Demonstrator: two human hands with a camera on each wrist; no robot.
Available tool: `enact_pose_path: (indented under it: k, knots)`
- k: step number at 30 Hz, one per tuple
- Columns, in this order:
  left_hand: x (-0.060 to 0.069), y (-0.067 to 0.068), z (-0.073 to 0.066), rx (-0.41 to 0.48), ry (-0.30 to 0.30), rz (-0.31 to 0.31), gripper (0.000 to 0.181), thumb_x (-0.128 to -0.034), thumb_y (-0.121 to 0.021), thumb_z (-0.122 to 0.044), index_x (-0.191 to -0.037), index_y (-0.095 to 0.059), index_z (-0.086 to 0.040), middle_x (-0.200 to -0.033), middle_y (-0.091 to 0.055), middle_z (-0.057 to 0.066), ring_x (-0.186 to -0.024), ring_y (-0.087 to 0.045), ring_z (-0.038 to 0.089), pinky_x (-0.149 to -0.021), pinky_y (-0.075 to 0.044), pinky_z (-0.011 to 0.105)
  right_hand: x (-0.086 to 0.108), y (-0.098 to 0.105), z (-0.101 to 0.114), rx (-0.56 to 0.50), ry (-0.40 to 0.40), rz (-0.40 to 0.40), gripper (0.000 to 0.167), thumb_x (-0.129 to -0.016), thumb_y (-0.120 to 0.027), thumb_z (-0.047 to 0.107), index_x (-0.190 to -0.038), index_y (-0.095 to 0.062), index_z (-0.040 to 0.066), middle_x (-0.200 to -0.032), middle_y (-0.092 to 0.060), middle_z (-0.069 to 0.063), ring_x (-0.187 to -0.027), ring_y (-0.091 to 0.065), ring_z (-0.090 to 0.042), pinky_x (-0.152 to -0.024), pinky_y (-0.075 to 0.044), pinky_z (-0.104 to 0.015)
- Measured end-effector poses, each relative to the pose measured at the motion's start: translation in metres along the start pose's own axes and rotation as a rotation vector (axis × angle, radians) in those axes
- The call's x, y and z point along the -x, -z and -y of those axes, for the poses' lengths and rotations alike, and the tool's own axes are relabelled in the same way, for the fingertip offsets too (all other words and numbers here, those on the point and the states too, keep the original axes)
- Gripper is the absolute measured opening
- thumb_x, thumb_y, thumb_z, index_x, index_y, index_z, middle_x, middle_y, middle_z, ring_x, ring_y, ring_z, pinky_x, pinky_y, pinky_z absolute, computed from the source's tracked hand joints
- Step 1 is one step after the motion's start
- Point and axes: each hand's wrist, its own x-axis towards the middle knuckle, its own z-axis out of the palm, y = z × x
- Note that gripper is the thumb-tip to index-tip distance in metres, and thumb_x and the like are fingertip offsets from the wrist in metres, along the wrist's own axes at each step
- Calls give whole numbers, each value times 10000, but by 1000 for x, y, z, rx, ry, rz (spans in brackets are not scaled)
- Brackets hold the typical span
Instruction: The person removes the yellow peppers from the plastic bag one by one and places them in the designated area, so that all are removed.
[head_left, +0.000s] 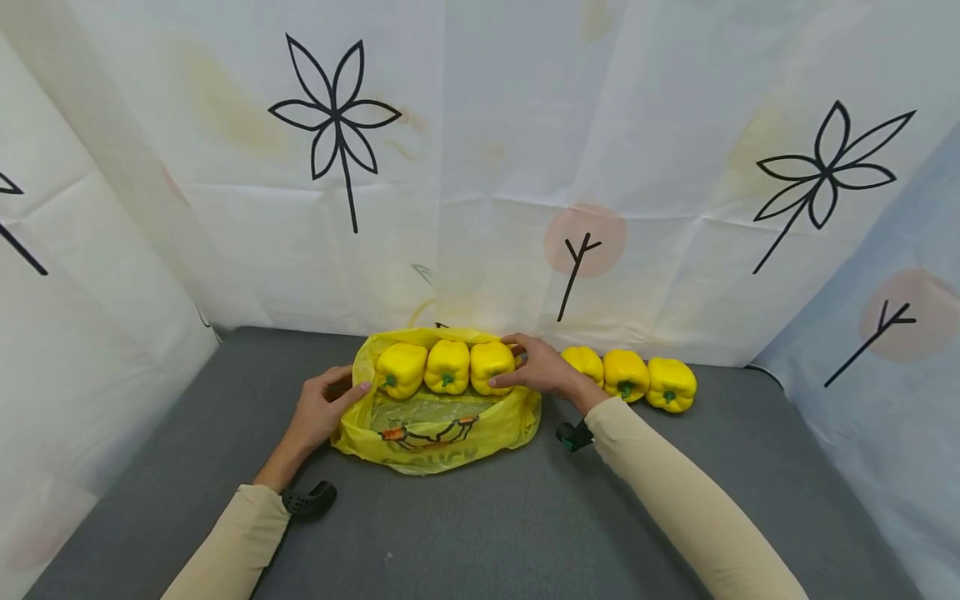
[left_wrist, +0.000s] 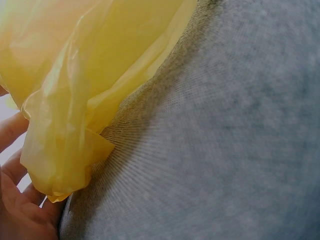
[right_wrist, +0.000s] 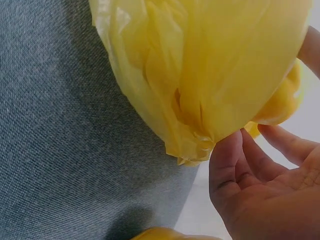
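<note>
A yellow plastic bag (head_left: 442, 433) lies on its side, its mouth spread wide. Three yellow bell peppers sit in a row inside it: a left one (head_left: 401, 370), a middle one (head_left: 447, 367) and a right one (head_left: 492, 367). My right hand (head_left: 542, 367) grips the right pepper, thumb across its near side and fingers at its far side; some fingers also touch the bag's outside in the right wrist view. At the bag's left end, my left hand (head_left: 321, 408) holds the rim, thumb over the edge and fingers outside. The pepper bottoms are hidden.
To the right of the bag stand three more yellow bell peppers (head_left: 626, 374) in a row, one partly behind my right wrist. The grey table (head_left: 465, 533) runs up to a white printed cloth (head_left: 487, 167) at the back. Similar cloth hangs on both sides.
</note>
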Motion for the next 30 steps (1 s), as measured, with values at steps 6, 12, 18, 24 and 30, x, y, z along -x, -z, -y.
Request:
enact_pose_path:
  k: [6,12,18,24,30]
  knots:
    - [0,0,0,5,-3,7,354,-1002,-657,-116,-1324,-642,32,-1160,-650,193,-935,-635,44,-780,-533,198,-4,-1,-4,15,-1,16,876,-874,-822,345,-1577,-359,105,-1504,-438,-204,-1322,-476,-359,-1011,-464,-494]
    - [0,0,-1,6,-9,5,355,-999,-662,-110,-1325,-643,29,-1162,-653,189,-936,-638,47,-779,-533,193,-10,-3,-8,16,-6,32,918,-862,-828,378,-1591,-334,116,-1469,-456,-205,-1267,-510,-336,-1000,-468,-480]
    - [0,0,0,10,-17,0,345,-996,-662,-90,-1316,-647,38,-1131,-654,190,-917,-640,68,-767,-533,195,-13,-6,-11,19,12,37,950,-841,-845,377,-1591,-326,114,-1457,-460,-193,-1235,-523,-322,-1001,-460,-490]
    - [-1,0,0,10,-16,0,347,-996,-662,-93,-1323,-649,21,-1132,-655,182,-918,-643,75,-773,-531,194,-12,-10,-10,21,24,38,972,-838,-851,365,-1597,-299,113,-1492,-446,-170,-1276,-507,-323,-1033,-436,-511]
    - [-1,0,0,14,-19,0,352,-992,-666,-93,-1323,-647,25,-1138,-654,183,-916,-644,70,-770,-535,197,-14,-11,-13,6,28,34,974,-833,-856,356,-1595,-296,123,-1469,-460,-161,-1242,-524,-311,-1005,-452,-500]
